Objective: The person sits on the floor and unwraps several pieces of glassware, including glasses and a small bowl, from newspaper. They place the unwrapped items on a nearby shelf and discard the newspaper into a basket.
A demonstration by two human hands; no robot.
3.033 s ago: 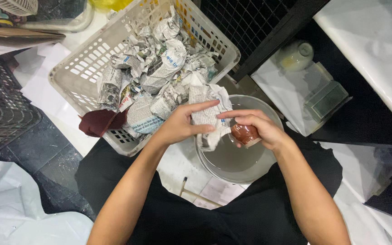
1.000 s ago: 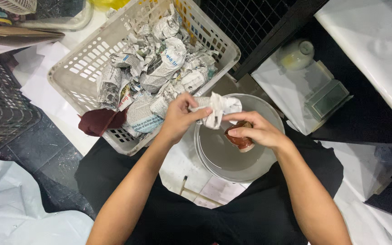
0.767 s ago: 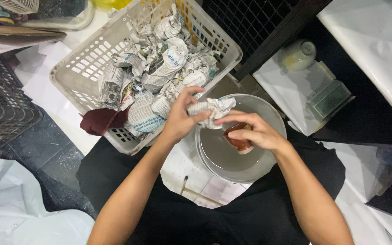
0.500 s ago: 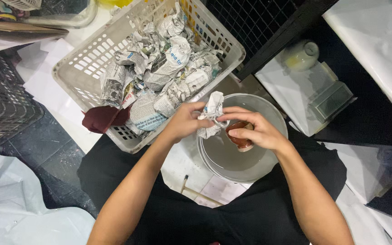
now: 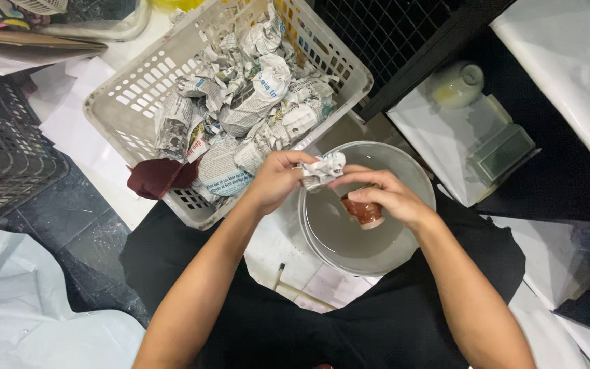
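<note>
My right hand (image 5: 384, 195) grips a small reddish-brown ceramic cup (image 5: 364, 211) over a round grey basin (image 5: 349, 239). My left hand (image 5: 276, 179) holds a crumpled wad of newspaper (image 5: 322, 169), which touches the fingers of the right hand just above the cup. Both hands meet at the basin's near-left rim.
A white plastic laundry basket (image 5: 138, 89) full of crumpled newspaper bundles (image 5: 254, 89) stands to the left, with a dark red cloth (image 5: 158, 176) over its edge. A black crate (image 5: 8, 150) is far left. A small pale jar (image 5: 455, 85) and a greenish box (image 5: 503, 152) rest on white sheets at right.
The newspaper has come off the cup and been bunched into a tighter wad in my left hand. The cup stays in my right hand over the basin.
</note>
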